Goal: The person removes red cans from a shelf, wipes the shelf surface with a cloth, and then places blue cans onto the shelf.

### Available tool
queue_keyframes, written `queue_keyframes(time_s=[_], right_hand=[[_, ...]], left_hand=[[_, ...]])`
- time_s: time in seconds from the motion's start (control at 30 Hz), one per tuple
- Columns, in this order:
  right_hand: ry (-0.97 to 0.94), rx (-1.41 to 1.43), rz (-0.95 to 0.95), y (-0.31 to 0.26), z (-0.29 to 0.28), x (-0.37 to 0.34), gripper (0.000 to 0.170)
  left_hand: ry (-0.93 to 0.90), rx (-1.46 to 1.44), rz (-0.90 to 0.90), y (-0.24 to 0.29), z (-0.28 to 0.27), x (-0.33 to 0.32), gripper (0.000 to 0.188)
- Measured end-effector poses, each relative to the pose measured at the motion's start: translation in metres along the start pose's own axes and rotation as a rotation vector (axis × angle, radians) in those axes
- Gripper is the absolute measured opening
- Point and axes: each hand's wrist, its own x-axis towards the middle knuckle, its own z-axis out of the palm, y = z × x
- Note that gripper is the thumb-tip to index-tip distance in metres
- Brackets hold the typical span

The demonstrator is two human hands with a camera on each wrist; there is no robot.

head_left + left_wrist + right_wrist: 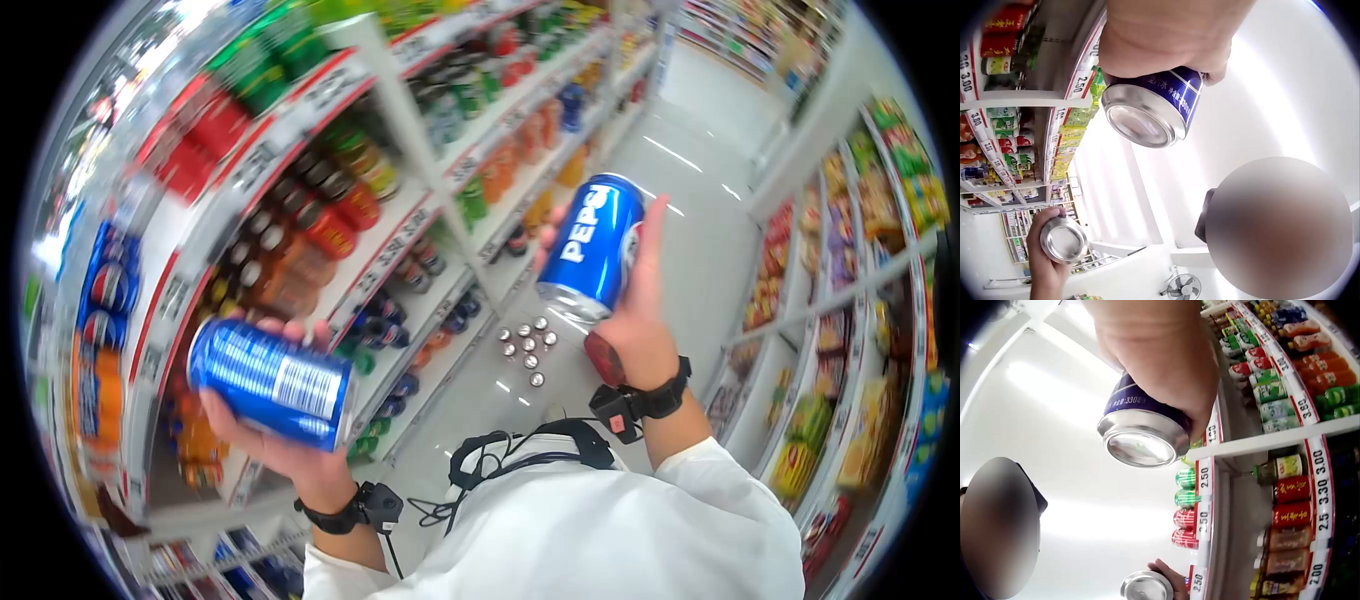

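Observation:
A blue drink can [268, 378] with a white barcode lies tilted across my left hand [283, 457], which grips it from below with the fingertips showing past its upper side. On the right side, my right hand [642, 318] holds a blue Pepsi can [588, 240], its lettering facing up. The silver end of the left can [1138, 120] shows below the hand in the left wrist view. In the right wrist view the Pepsi can [1144, 436] shows its silver end too. The two cans are well apart, in front of the white shirt [620, 530].
Drink shelves [400, 215] with price strips run along the left, close to the left hand. Several silver-topped cans [536, 379] stand on the shiny floor [470, 400]. Snack shelves [800, 340] line the right side. Black cables [470, 478] hang at the waist.

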Motion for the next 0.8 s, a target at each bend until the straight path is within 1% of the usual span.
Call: queue_keyframes(time_s=[0.03, 0.1, 0.17, 0.2, 0.23, 0.3, 0.37, 0.4, 0.43, 0.5, 0.53, 0.57, 0.63, 0.7, 0.73, 0.77, 0.8], right_hand=[[0.03, 0.04, 0.03, 0.008, 0.011, 0.003, 0.085], [0.022, -0.046, 0.063, 0.02, 0.02, 0.012, 0.075], [0.058, -0.174, 0.002, 0.034, 0.032, 0.017, 0.063], [0.014, -0.167, 0.025, 0.041, 0.038, 0.02, 0.058], [-0.022, -0.166, 0.029, 0.049, 0.045, 0.022, 0.053], [-0.086, -0.169, 0.04, 0.07, 0.062, 0.026, 0.054], [-0.139, -0.309, -0.003, 0.085, 0.074, 0.028, 0.055], [-0.209, -0.404, 0.001, 0.095, 0.085, 0.03, 0.058], [-0.222, -0.405, 0.004, 0.106, 0.094, 0.034, 0.058], [-0.3, -0.645, -0.08, 0.128, 0.114, 0.046, 0.058], [-0.346, -0.727, -0.094, 0.141, 0.131, 0.051, 0.057], [-0.432, -0.727, -0.073, 0.154, 0.152, 0.056, 0.053], [-0.414, -0.762, -0.066, 0.184, 0.187, 0.072, 0.059], [-0.487, -0.831, -0.103, 0.212, 0.212, 0.098, 0.068], [-0.548, -0.918, -0.154, 0.225, 0.223, 0.109, 0.068], [-0.608, -1.005, -0.204, 0.237, 0.233, 0.12, 0.069], [-0.681, -1.113, -0.254, 0.246, 0.24, 0.132, 0.069]], left_hand=[[0.051, -0.053, -0.052, 0.012, -0.001, -0.001, 0.066], [0.083, -0.104, -0.134, 0.037, 0.005, -0.001, 0.062], [0.132, -0.236, -0.229, 0.066, 0.001, -0.002, 0.067], [0.097, -0.281, -0.259, 0.081, -0.008, -0.003, 0.068], [0.084, -0.241, -0.297, 0.098, -0.016, -0.007, 0.07], [0.051, -0.316, -0.276, 0.127, -0.012, -0.013, 0.069], [0.059, -0.213, -0.258, 0.157, -0.005, -0.018, 0.067], [0.062, -0.115, -0.197, 0.173, -0.006, -0.017, 0.069], [0.04, 0.042, -0.132, 0.191, -0.007, -0.017, 0.065], [0.216, 0.38, 0.114, 0.223, -0.001, -0.011, 0.06], [0.178, 0.501, 0.162, 0.242, -0.003, -0.009, 0.056], [0.118, 0.751, 0.227, 0.256, 0.002, -0.003, 0.052], [0.075, 1.033, 0.347, 0.279, 0.011, 0.014, 0.052], [0.019, 1.174, 0.33, 0.302, 0.012, 0.032, 0.068], [0.032, 1.281, 0.294, 0.313, 0.012, 0.04, 0.074], [0.006, 1.42, 0.334, 0.324, 0.005, 0.05, 0.074], [-0.006, 1.543, 0.334, 0.335, -0.003, 0.06, 0.071]])
